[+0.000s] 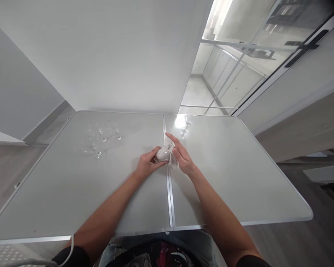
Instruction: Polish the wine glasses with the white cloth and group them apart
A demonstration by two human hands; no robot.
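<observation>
White plain wall [122, 55] behind, pale grey folding table [225, 167] with silver metal edging in front. Left hand [146, 163] grasps 1 small clear rounded glass vessel [163, 156], partly wrapped in a thin white cloth [167, 149], just above the table's middle seam. Right hand [183, 157] is at the cloth, index finger extended, thumb bent in; can't tell if it grips or only presses. Looks like wiping: best to support the vessel's body with the left hand, keep cloth between right fingers and glass, turn gently, avoid twisting any stem. Group of clear stemmed glasses [105, 140] stands on the left half; 1 clear stemmed glass [185, 129] stands near the far edge, right half. Cloth and fingers hide most of the held vessel; stem or foot not visible. Group's transparent bowls overlap, exact count unclear.
</observation>
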